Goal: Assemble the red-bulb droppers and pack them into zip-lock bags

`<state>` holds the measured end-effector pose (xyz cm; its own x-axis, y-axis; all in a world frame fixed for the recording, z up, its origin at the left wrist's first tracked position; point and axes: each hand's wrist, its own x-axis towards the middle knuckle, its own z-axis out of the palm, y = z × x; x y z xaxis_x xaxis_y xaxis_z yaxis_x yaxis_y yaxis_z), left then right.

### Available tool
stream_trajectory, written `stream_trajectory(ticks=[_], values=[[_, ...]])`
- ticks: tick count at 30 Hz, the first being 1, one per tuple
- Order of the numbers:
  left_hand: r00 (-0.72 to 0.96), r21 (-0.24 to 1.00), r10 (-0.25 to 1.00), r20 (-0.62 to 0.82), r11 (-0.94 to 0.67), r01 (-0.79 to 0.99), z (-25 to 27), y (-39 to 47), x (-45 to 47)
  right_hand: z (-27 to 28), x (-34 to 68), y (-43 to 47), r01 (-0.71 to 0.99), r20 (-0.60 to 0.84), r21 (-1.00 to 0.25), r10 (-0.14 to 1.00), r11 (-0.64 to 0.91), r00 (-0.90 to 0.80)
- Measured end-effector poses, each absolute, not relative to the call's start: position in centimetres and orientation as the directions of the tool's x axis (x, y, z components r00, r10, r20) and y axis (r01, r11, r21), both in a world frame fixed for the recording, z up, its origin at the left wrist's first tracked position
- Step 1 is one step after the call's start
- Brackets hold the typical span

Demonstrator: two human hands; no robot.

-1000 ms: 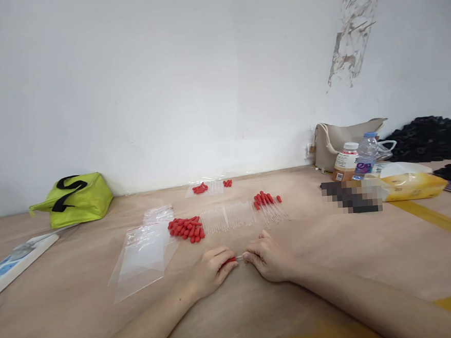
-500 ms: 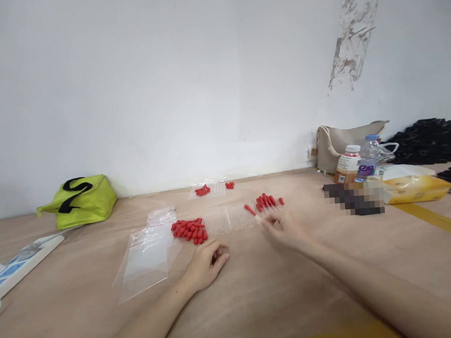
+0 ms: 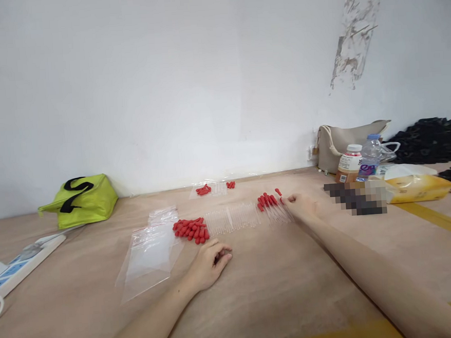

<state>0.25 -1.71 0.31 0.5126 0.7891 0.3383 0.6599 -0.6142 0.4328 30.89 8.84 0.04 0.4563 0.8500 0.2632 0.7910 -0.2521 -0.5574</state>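
My right hand pinches a dropper with a red rubber bulb, held at the right end of a group of similar droppers. Their thin clear tubes point toward me. On the table, my left hand rests with loosely curled fingers, thumb apart, and nothing visible in it. Just beyond it lies a heap of loose red bulbs. A row of clear tubes stretches between that heap and the droppers. Flat clear zip bags lie left of the heap.
Against the wall lies a clear bag with red bulbs and tubes. At left are a lime-green bag and a power strip. At right stand a drink bottle, a water bottle, a tissue pack and a beige bag.
My right hand has moved right with the dropper, from the end of the tube row to the right side of the dropper group. My left hand has stayed in place.
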Motion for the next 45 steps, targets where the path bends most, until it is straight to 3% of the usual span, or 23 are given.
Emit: stream_trajectory(ticks=[7, 12, 16, 20, 24, 37, 42, 45], values=[[0.513, 0.446, 0.784, 0.351, -0.621, 0.644, 0.3, -1.8, 0.2, -0.2, 30.6, 8.6, 0.826, 0.204, -0.500, 0.891, -0.261, 0.405], [0.510, 0.433, 0.780, 0.362, -0.625, 0.649, 0.2, -1.7, 0.2, 0.2, 30.2, 7.9, 0.844, 0.242, -0.479, 0.887, -0.242, 0.392], [0.508, 0.429, 0.777, 0.371, -0.629, 0.648, 0.1, -1.6, 0.2, 0.5, 28.3, 6.9, 0.884, 0.367, -0.464, 0.895, -0.061, 0.255], [0.516, 0.425, 0.772, 0.370, -0.635, 0.646, 0.1, -1.6, 0.2, 0.7, 25.1, 6.6, 0.933, 0.396, -0.352, 0.915, 0.076, 0.075], [0.518, 0.422, 0.774, 0.363, -0.632, 0.650, 0.2, -1.6, 0.2, 0.9, 22.9, 7.7, 0.963, 0.296, -0.271, 0.951, -0.005, 0.089], [0.514, 0.429, 0.781, 0.354, -0.624, 0.653, 0.3, -1.6, 0.1, 1.6, 22.1, 9.9, 0.951, 0.158, -0.284, 0.973, -0.120, 0.170], [0.521, 0.420, 0.778, 0.351, -0.628, 0.655, 0.2, -1.7, 0.3, 2.7, 22.2, 8.0, 0.963, 0.203, -0.268, 0.977, -0.009, 0.065], [0.504, 0.409, 0.782, 0.367, -0.622, 0.668, 0.4, -1.9, 0.4, 2.7, 22.7, 5.2, 0.946, 0.273, -0.266, 0.956, 0.186, -0.111]])
